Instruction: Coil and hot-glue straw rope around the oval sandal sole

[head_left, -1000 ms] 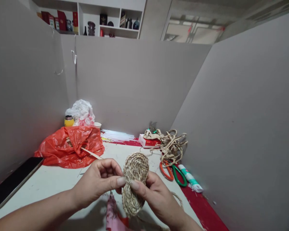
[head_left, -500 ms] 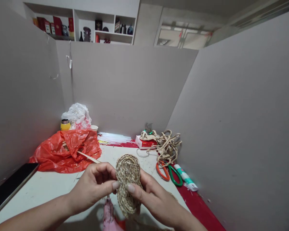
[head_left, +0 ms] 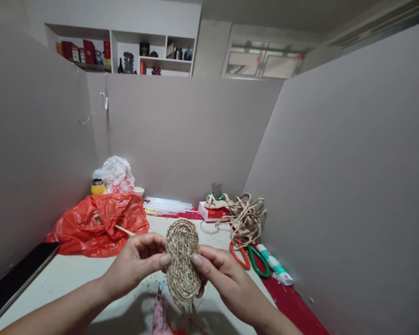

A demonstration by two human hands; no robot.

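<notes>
Held upright above the table is a figure-eight sole shape of coiled straw braid (head_left: pixel 183 253), narrow at its waist. My left hand (head_left: pixel 139 260) pinches its left edge at the waist, thumb in front. On the other edge, my right hand (head_left: pixel 223 279) grips it with the thumb on the front and fingers behind. A loose end of braid hangs from the bottom of the piece. Below it lies a pink glue gun (head_left: pixel 160 314), its nozzle pointing away from me and its body cut off by the lower frame edge.
A red plastic bag (head_left: pixel 94 228) and a dark phone (head_left: pixel 23 281) lie on the left. At the back are clear glue sticks (head_left: pixel 167 205) and a red-white box (head_left: pixel 212 214). To the right are a pile of braid (head_left: pixel 246 218), scissors with orange and green handles (head_left: pixel 258 260), and a wrapped roll (head_left: pixel 275 265).
The braided piece has risen slightly and turned more squarely towards me. My right thumb has shifted towards its right edge. The whole view has tilted up a little.
</notes>
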